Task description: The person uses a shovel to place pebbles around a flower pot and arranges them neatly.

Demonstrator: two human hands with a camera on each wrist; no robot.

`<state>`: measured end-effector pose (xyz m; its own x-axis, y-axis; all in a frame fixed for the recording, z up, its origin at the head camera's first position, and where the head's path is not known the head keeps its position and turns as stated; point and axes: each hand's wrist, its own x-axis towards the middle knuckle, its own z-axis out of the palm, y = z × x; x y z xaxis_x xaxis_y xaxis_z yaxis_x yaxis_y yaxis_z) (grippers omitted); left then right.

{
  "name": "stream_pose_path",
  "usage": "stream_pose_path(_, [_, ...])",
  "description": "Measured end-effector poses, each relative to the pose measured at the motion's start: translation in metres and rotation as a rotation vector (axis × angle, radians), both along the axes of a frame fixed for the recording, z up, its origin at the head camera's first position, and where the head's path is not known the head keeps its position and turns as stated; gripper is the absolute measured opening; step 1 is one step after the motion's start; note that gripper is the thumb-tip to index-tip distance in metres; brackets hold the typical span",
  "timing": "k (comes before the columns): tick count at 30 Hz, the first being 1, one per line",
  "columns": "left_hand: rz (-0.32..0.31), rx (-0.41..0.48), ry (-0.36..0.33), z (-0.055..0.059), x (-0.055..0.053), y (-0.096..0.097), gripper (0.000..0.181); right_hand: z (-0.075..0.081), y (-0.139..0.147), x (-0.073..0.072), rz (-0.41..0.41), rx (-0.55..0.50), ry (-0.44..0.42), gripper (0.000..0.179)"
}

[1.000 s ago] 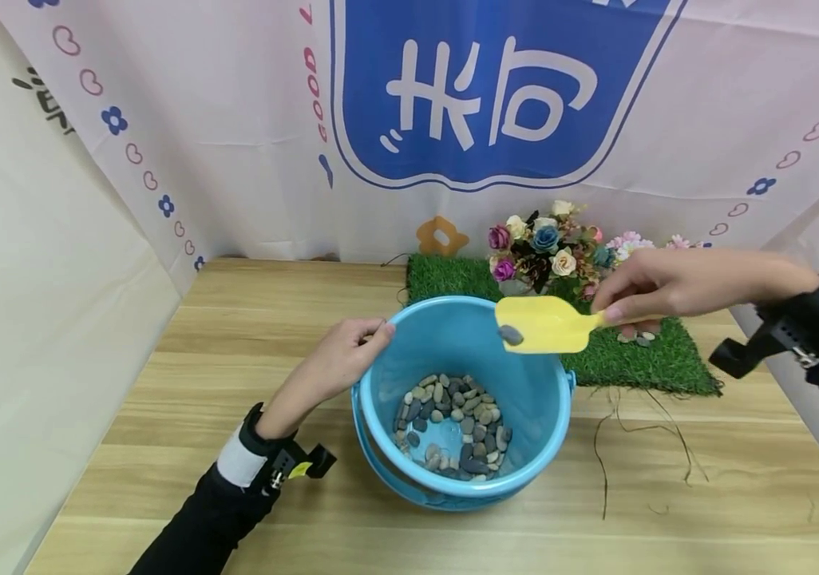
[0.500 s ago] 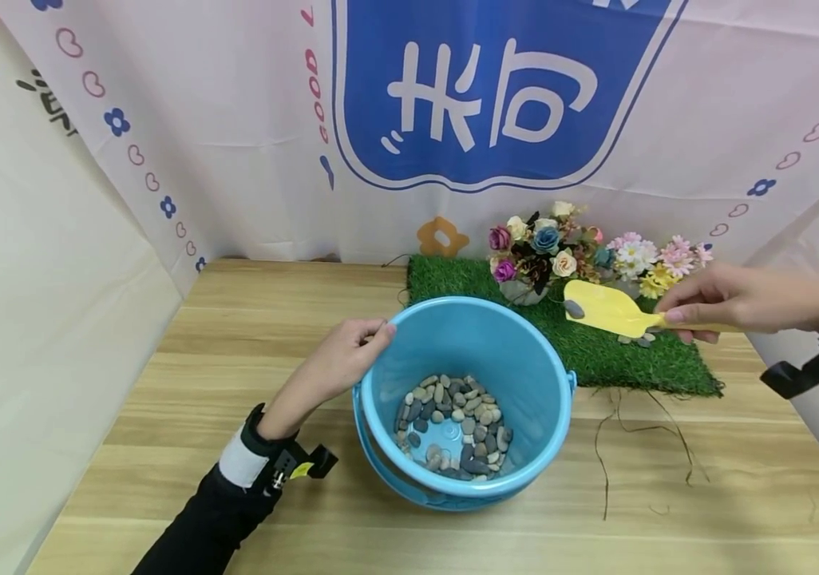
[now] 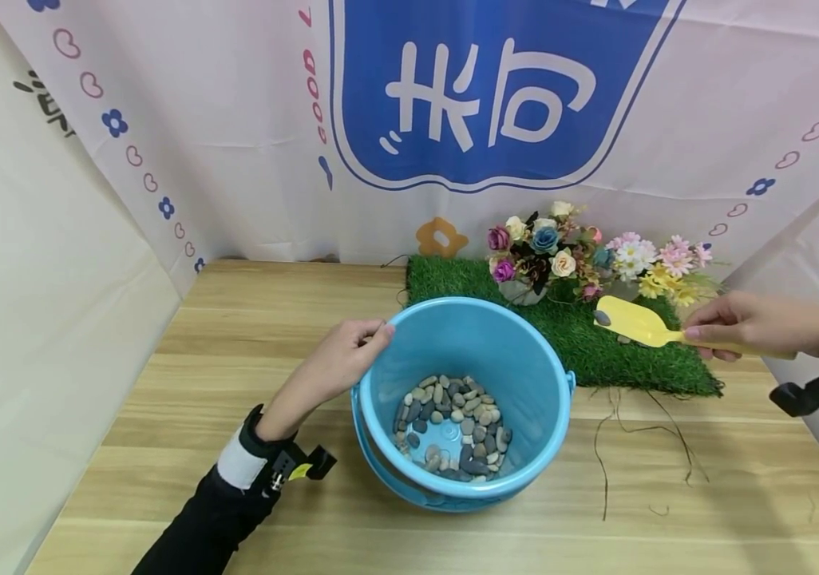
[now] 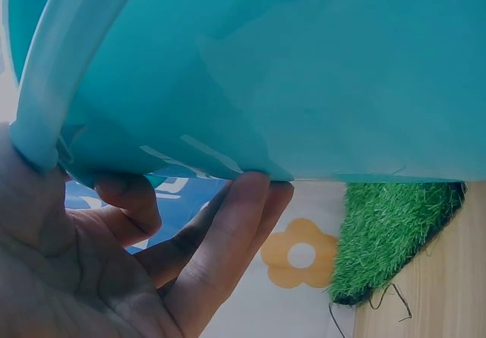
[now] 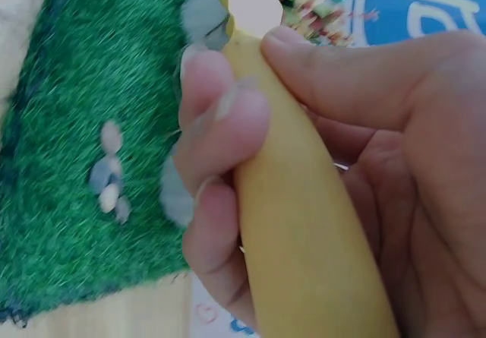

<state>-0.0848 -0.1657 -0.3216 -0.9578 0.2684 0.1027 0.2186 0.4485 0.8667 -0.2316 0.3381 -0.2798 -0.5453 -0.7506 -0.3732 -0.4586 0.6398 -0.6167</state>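
Head view, yellow shovel [image 3: 632, 321]: hung above artificial turf [image 3: 639, 371], grey pebble [image 3: 602, 318] at its tip.
Right hand [image 3: 747, 323]: gripped the handle [image 5: 304, 224], presumably to balance the grey pebble.
Blue bucket [image 3: 467, 343]: stood on the table [image 3: 352, 535], pebbles [image 3: 481, 435] inside.
Left hand [image 3: 338, 355]: held the rim [image 3: 453, 489], apparently to steady it.

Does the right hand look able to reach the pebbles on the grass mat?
Probably yes: the right hand, holding the yellow scoop, is close, and in the right wrist view nothing covers the pebbles on the grass mat.
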Motion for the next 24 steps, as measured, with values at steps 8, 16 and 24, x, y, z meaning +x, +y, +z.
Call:
stream_pose_path(8, [-0.001,-0.004,-0.004,0.001,0.000,0.000,0.032,-0.023,0.024,-0.008,-0.062,0.041,-0.022,0.028])
stream_pose_path(16, [-0.009,0.006,0.001,0.002,0.001,0.001,0.032,-0.041,0.038,-0.017,-0.100,0.074,-0.061,0.029])
stream_pose_path(24, [-0.012,0.006,0.002,0.001,0.001,0.000,0.035,-0.041,0.032,-0.018,-0.066,0.069,-0.091,0.029])
